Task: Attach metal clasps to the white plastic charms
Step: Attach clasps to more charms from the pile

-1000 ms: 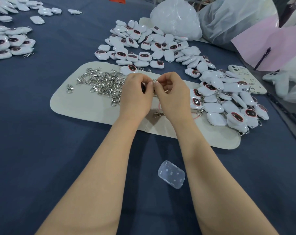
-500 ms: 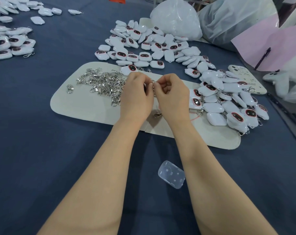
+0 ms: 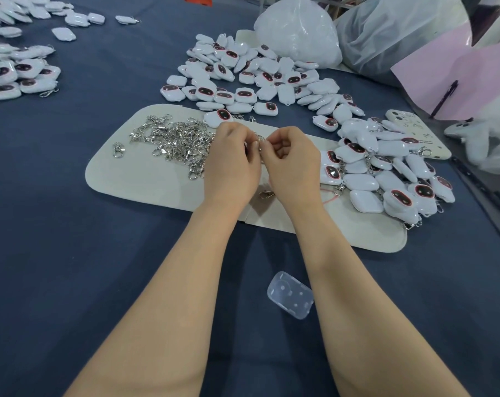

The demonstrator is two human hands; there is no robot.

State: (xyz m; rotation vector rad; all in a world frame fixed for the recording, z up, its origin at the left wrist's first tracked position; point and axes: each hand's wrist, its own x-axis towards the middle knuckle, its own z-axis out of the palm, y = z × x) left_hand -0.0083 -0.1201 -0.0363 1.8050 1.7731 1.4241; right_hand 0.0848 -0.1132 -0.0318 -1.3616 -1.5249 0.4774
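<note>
My left hand (image 3: 231,164) and my right hand (image 3: 291,164) are fingertip to fingertip above the pale felt mat (image 3: 145,179). Together they pinch a small metal clasp ring (image 3: 258,142); whatever else the curled fingers hold is hidden. A loose metal clasp (image 3: 267,194) shows between my wrists on the mat. The heap of silver clasps (image 3: 177,141) lies just left of my left hand. White plastic charms with dark red-rimmed faces are piled behind the mat (image 3: 257,78). More charms, some with clasps on, are heaped at the right (image 3: 386,173).
A clear plastic case (image 3: 290,295) lies on the blue cloth between my forearms. More charms (image 3: 19,73) sit at the far left. Plastic bags (image 3: 297,30), a pink sheet (image 3: 458,81) and a phone case (image 3: 415,130) crowd the back right.
Both hands have drawn closer together and dropped slightly. The fingertips now meet tightly over the small ring that stood out between them a second ago.
</note>
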